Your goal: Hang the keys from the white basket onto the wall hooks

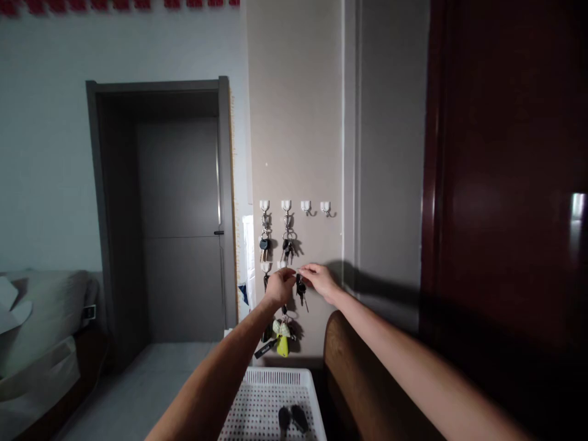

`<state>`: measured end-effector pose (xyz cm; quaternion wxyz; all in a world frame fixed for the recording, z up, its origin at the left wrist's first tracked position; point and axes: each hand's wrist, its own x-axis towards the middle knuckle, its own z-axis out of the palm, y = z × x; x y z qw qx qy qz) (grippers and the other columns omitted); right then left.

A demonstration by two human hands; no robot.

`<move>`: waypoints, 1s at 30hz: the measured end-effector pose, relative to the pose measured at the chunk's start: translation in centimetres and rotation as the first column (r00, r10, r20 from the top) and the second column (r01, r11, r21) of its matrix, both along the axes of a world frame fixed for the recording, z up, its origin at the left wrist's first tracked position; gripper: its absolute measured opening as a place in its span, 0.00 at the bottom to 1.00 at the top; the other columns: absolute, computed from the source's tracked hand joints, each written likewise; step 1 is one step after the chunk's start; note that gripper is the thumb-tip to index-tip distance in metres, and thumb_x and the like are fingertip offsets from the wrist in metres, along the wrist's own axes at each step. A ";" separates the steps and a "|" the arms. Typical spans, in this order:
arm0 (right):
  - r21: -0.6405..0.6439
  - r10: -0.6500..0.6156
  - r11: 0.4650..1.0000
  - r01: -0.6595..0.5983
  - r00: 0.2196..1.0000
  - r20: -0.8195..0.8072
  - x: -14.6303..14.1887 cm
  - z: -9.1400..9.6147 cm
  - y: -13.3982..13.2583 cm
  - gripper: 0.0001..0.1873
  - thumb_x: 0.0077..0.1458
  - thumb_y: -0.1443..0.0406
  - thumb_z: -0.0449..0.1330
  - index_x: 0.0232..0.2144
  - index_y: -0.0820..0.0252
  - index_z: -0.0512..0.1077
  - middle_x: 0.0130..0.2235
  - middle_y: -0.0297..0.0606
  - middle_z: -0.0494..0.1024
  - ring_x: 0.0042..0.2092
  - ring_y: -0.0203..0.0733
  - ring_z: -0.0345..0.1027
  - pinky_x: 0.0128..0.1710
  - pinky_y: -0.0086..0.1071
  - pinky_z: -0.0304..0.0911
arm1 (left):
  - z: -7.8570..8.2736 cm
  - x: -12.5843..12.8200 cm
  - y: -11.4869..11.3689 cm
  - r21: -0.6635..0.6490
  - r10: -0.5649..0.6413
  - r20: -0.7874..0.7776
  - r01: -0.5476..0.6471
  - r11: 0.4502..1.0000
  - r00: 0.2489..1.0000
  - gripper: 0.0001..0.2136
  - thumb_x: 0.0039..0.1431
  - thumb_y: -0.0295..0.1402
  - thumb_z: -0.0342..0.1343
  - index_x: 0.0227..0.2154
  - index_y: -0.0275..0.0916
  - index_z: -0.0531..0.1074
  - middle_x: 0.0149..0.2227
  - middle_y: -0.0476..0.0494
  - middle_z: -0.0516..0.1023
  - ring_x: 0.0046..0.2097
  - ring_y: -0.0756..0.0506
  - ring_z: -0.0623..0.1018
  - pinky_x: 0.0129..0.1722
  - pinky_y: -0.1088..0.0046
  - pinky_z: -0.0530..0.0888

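A bunch of dark keys (301, 288) hangs from between my two hands, close to the beige wall panel. My right hand (320, 280) is closed in a pinch at the top of the bunch, by its ring. From the other side my left hand (280, 288) pinches at the same spot; the ring itself is too small to make out. Above my hands, a key bunch with a round dark fob (264, 244) and another key bunch (287, 248) hang from white hooks. Beneath my left hand hang a yellow-green fob (282, 346) and a black tag (264, 350).
Two white hooks, one left (305, 206) and one right (326, 208), carry nothing. Below stands a white perforated basket (275, 375) with two dark key fobs (292, 419) in it. A curved wooden panel (342, 361) rises under my right forearm. A grey door (179, 214) is at left.
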<state>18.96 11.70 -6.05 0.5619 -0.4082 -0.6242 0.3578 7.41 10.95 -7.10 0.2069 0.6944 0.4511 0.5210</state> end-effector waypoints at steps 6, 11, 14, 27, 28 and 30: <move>0.052 -0.082 0.995 0.090 0.987 -0.138 0.7 5.9 0.7 0.02 0.36 0.69 0.53 0.19 0.63 0.64 0.17 0.28 0.64 0.18 0.27 0.56 0.18 0.23 0.55 | 4.4 1.7 -0.2 0.149 -0.025 -0.002 0.025 0.988 1.000 0.15 0.42 0.21 0.44 0.36 0.35 0.64 0.34 0.44 0.70 0.33 0.52 0.69 0.35 0.77 0.65; 0.104 -0.151 0.980 0.172 0.972 -0.182 1.1 9.8 1.1 0.01 0.38 0.71 0.53 0.20 0.64 0.64 0.17 0.29 0.65 0.18 0.27 0.57 0.16 0.21 0.55 | 7.6 2.7 -0.6 0.166 0.006 -0.056 0.003 0.986 0.998 0.19 0.42 0.20 0.42 0.40 0.36 0.61 0.37 0.44 0.69 0.37 0.51 0.68 0.37 0.77 0.65; 0.132 -0.207 0.964 0.232 0.962 -0.178 1.1 11.4 1.6 0.02 0.38 0.71 0.53 0.20 0.64 0.64 0.17 0.30 0.66 0.17 0.26 0.57 0.16 0.21 0.55 | 8.7 3.1 -0.5 0.175 0.038 -0.111 -0.018 0.984 0.993 0.21 0.42 0.21 0.42 0.43 0.37 0.58 0.40 0.44 0.67 0.39 0.50 0.67 0.38 0.76 0.64; 0.146 -0.534 0.831 0.536 0.844 -0.060 0.6 13.1 4.7 0.06 0.32 0.71 0.56 0.20 0.67 0.68 0.19 0.39 0.69 0.21 0.34 0.62 0.17 0.25 0.57 | 10.0 4.1 0.8 0.226 0.117 -0.213 -0.067 0.972 0.970 0.23 0.40 0.20 0.43 0.43 0.38 0.58 0.41 0.42 0.66 0.42 0.46 0.65 0.40 0.72 0.61; 0.130 -0.525 0.840 0.526 0.850 -0.050 0.6 13.1 4.7 0.06 0.32 0.71 0.56 0.21 0.67 0.69 0.19 0.39 0.69 0.20 0.34 0.62 0.16 0.25 0.57 | 9.8 4.1 0.7 0.232 0.111 -0.205 -0.062 0.971 0.972 0.22 0.40 0.20 0.43 0.43 0.38 0.59 0.41 0.43 0.66 0.42 0.46 0.65 0.40 0.73 0.61; 0.095 -0.492 0.865 0.492 0.870 -0.034 0.6 12.8 4.5 0.06 0.33 0.72 0.55 0.22 0.68 0.69 0.18 0.39 0.69 0.19 0.33 0.62 0.16 0.25 0.57 | 9.2 3.9 0.5 0.231 0.102 -0.190 -0.057 0.971 0.976 0.22 0.39 0.19 0.43 0.42 0.38 0.60 0.41 0.43 0.66 0.42 0.47 0.65 0.41 0.73 0.61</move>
